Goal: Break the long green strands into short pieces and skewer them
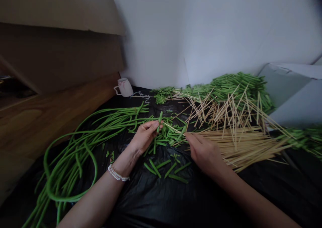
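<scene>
Between the thumb and fingers of my left hand point(145, 135) is a cut green bean piece point(160, 118), held roughly upright. My right hand point(205, 152) is closed on a thin bamboo skewer point(172, 127), which runs leftward to the bean piece. Whether its tip has entered the bean is too small to tell. Another green piece point(181, 134) shows by the right fingertips; I cannot tell if it is on the skewer. Below and behind both hands lies a loose heap of cut bean pieces point(164, 141), with several more point(178, 178) scattered nearer me.
Long uncut beans point(62, 181) sprawl on the left over black plastic sheeting point(161, 204). Bare skewers point(241, 144) lie at right, before stacked bean skewers point(238, 87). A white mug point(125, 87) stands at the back, a cardboard box point(75, 53) at left, a pale box point(291, 90) at right.
</scene>
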Motion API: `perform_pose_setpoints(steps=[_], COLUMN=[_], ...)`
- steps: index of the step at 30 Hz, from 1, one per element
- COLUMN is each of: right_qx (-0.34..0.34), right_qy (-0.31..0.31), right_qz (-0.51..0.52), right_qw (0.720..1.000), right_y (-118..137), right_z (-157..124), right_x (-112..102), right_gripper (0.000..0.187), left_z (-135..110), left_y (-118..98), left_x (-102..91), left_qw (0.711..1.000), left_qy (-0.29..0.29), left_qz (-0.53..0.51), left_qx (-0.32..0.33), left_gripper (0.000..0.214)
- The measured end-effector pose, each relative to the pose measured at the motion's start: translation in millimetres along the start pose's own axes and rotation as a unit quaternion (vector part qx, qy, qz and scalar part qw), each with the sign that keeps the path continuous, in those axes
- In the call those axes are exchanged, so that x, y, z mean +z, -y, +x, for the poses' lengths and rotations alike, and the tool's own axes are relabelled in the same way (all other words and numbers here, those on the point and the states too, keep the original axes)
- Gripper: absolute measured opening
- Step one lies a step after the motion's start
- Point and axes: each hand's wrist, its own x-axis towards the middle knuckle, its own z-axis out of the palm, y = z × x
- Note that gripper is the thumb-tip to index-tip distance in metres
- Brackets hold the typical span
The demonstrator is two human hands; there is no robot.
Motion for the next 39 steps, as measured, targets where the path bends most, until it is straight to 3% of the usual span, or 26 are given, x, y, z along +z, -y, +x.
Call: perform_pose_setpoints(steps=[20, 39], right_qx=[-0.01, -0.005], right_qy=[0.015, 0.024], right_qz=[-0.004, -0.004], right_qw=[1.0, 1.0], right_y=[2.4, 4.6], right_z=[1.0, 1.0], right_x=[-2.0, -4.4], right_gripper=[0.037, 0.036], left_z=[-0.8, -0.1], left_y=[3.9, 0.6], left_x=[-1.9, 0.5], left_qw=[1.0, 1.0], left_qy=[0.016, -0.021], left_qz=[0.006, 0.001], left_qx=[-0.02, -0.002], left_gripper=[0.022, 0.023])
